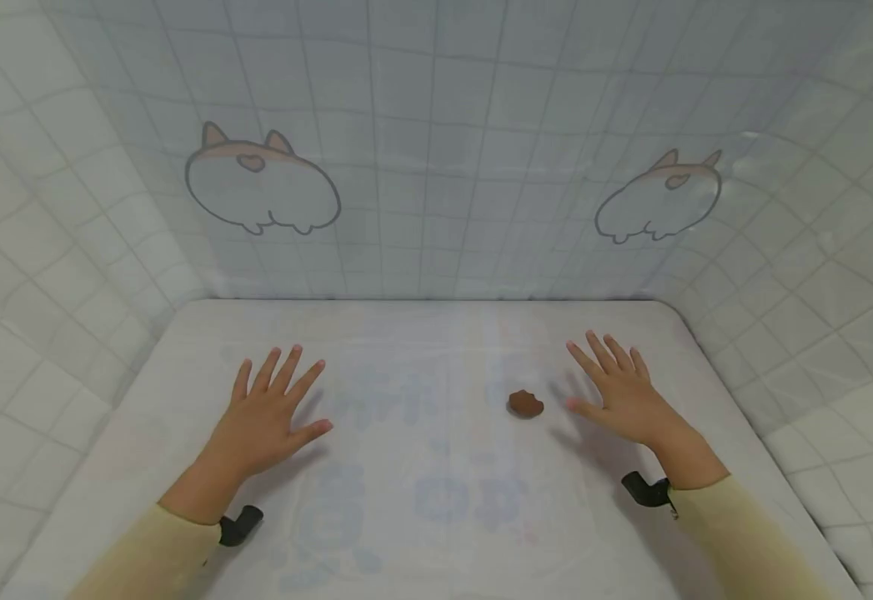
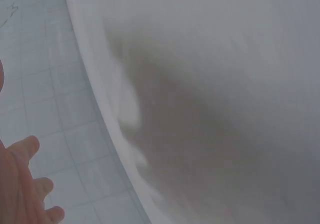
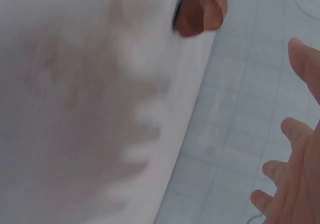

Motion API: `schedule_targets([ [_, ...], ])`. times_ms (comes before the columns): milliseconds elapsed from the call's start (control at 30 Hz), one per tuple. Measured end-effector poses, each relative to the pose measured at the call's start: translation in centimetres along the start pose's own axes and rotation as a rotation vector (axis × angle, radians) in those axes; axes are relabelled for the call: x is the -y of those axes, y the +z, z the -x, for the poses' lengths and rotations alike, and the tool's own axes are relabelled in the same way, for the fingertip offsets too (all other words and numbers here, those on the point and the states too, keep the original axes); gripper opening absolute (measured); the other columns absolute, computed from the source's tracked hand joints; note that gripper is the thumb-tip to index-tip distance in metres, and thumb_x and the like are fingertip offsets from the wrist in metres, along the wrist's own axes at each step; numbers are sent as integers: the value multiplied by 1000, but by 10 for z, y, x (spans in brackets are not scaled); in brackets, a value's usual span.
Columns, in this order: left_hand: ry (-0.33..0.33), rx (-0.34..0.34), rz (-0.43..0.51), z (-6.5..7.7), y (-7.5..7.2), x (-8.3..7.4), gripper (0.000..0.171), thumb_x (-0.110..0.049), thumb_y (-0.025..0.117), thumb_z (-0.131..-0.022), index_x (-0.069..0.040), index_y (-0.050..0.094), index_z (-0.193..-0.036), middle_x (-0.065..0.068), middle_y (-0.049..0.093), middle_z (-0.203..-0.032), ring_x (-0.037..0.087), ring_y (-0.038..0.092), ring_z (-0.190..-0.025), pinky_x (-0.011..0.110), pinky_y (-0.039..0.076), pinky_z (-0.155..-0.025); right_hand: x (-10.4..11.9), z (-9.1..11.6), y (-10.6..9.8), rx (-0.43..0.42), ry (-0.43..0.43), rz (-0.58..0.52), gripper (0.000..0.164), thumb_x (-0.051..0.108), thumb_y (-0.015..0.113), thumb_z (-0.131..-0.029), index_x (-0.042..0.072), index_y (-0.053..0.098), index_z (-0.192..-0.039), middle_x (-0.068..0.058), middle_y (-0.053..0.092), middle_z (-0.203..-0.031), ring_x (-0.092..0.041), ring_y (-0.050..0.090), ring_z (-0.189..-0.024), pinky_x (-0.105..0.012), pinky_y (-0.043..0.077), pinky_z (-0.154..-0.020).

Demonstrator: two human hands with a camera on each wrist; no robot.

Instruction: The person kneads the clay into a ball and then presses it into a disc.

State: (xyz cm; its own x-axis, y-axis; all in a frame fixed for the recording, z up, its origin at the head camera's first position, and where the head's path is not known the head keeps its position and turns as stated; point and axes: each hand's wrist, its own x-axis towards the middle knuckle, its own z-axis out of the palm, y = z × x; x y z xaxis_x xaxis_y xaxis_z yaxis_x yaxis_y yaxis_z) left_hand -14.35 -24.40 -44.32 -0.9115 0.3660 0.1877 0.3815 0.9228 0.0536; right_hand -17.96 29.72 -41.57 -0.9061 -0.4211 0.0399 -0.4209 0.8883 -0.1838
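A small reddish-brown lump [image 1: 526, 404] with an uneven outline lies on the white tabletop [image 1: 406, 350], right of the middle. Just to its right is my right hand [image 1: 619, 400], palm down with fingers spread, holding nothing. The thumb points toward the lump, with a gap between them. On the left side my left hand [image 1: 267, 417] is likewise spread and bare, far from the lump. Both hands cast shadows on the surface below them. In the right wrist view the brown lump [image 3: 202, 12] shows faceted sides, and the fingers [image 3: 295, 134] are apart from it.
White grid-patterned curtains [image 1: 421, 167] enclose the table at the back and both sides. Two cartoon corgi drawings [image 1: 263, 183] are printed on the back one. A black wrist mount [image 1: 241, 525] sits at the left cuff, another black mount [image 1: 646, 490] at the right.
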Motion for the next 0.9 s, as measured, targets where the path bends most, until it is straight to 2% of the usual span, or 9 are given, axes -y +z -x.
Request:
schedule_targets([
  [133,3,10,10,-4,4,-8,88,-73,49,-92,-23,25,-161,18,15,-165,43,11,-150,67,3,-114,8,-4,6,-18,-28,-22,87,58,59,-96,24,14,-163,-18,6,-166,-46,5,-150,-71,2,-112],
  [300,10,13,22,-8,6,-18,87,-73,48,-92,-23,27,-160,17,17,-165,44,13,-149,67,6,-114,19,-10,12,-2,-49,-64,86,56,60,-96,21,17,-162,-18,8,-166,-45,6,-150,-70,4,-112],
  [500,16,40,44,-14,11,-26,87,-74,46,-93,-23,26,-160,16,15,-166,43,11,-150,66,4,-115,27,-16,24,20,-79,-49,86,59,59,-96,17,21,-161,-18,13,-166,-44,10,-150,-69,7,-113],
  [667,29,62,57,-19,16,-32,88,-76,45,-92,-25,26,-160,15,14,-166,41,10,-151,66,3,-115,33,-21,32,23,-122,-79,83,55,60,-97,14,26,-160,-18,21,-164,-42,15,-149,-65,10,-115],
  [900,54,71,84,-27,21,-45,87,-77,45,-92,-24,29,-159,15,17,-165,41,12,-151,65,3,-116,39,-25,39,5,-149,-81,76,47,65,-97,9,36,-155,-20,34,-158,-45,27,-144,-65,21,-112],
])
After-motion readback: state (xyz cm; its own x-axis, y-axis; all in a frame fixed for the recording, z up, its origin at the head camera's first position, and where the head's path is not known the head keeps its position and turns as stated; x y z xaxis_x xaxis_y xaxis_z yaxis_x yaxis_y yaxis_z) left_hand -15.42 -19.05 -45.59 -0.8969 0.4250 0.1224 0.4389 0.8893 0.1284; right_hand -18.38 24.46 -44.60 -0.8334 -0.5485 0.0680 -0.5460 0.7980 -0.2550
